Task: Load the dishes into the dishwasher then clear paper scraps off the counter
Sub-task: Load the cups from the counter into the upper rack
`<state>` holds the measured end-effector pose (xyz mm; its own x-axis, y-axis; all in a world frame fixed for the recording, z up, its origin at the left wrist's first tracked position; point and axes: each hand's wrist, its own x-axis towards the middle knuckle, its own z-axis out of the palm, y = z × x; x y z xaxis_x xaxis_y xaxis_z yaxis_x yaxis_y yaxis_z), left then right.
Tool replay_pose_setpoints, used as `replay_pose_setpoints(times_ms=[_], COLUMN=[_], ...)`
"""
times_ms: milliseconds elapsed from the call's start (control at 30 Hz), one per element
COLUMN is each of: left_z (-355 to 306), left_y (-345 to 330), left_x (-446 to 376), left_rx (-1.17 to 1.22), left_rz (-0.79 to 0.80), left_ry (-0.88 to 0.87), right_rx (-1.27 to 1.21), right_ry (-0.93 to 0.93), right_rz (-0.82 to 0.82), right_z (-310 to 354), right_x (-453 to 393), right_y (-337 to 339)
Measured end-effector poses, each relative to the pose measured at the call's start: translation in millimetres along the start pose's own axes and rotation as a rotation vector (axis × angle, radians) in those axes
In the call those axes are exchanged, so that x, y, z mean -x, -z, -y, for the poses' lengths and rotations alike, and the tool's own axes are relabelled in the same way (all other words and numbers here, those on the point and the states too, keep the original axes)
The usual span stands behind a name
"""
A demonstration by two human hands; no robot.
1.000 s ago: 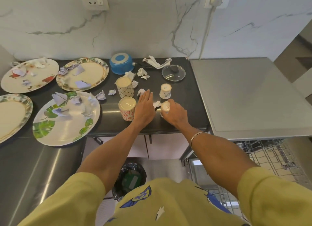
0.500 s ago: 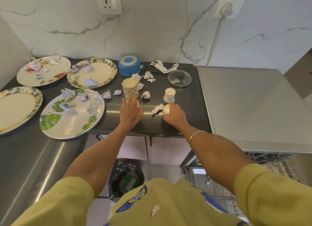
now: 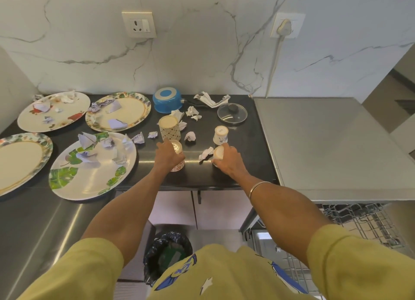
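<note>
A: Gripping first. Left hand (image 3: 168,158), centre of frame: fingers curled round a floral cup (image 3: 177,156) that stands upside down on the black counter (image 3: 242,165); index finger stretched toward the patterned cup (image 3: 169,127) just above it. Right hand (image 3: 229,162), slightly right of centre: fingers wrapped round a small white cup (image 3: 219,153), base turned toward the camera, cup tilted.

B: Neighbours of those cups?

A: Crumpled paper scrap (image 3: 206,153) just left of the right hand. Second small white cup (image 3: 221,134), inverted, just above it; there is print on its base and a blue motif on its side, too small to read. More scraps (image 3: 190,136) between the two pairs of cups.

B: Further out?

A: Upper centre: blue pot (image 3: 167,100), upside down, and a glass lid (image 3: 232,114) to its right, with a larger wad of paper (image 3: 212,99) between them. Left half of frame: four plates. The leaf-print plate (image 3: 89,176) overhangs the counter edge and carries several scraps; two plates (image 3: 121,111) behind it also hold paper; the far-left plate (image 3: 20,158) shows none.

B: Dishwasher?

A: Lower right: wire rack (image 3: 368,223) pulled out beneath the steel top (image 3: 332,147). Lower centre: bin with black liner (image 3: 168,257). Wall socket (image 3: 139,24) upper centre; no legible writing anywhere.
</note>
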<state>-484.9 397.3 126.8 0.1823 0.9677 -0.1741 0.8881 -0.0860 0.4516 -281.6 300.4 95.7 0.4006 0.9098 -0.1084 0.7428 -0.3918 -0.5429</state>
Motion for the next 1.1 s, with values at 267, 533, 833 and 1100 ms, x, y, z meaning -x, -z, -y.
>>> replay_pose_setpoints(times_ms=[267, 533, 833, 1100], left_z=[-14.2, -59.9, -122.0, -183.7], left_y=[-8.2, -24.0, -71.9, -103.8], left_x=[20.0, 35.3, 78.2, 132.1], left_rx=[0.007, 0.008, -0.056, -0.038], left_rz=[-0.137, -0.04, 0.046, 0.182], left_ry=[-0.008, -0.278, -0.509, -0.657], right_rx=[-0.048, -0.058, -0.073, -0.11], right_ry=[-0.057, -0.162, -0.389, -0.537], right_rz=[-0.097, -0.223, -0.36, -0.486], right_z=[-6.9, -33.4, -92.8, -144.7], right_x=[11.0, 41.9, 106.5, 168.0], right_y=[16.3, 39.2, 58.3, 79.3])
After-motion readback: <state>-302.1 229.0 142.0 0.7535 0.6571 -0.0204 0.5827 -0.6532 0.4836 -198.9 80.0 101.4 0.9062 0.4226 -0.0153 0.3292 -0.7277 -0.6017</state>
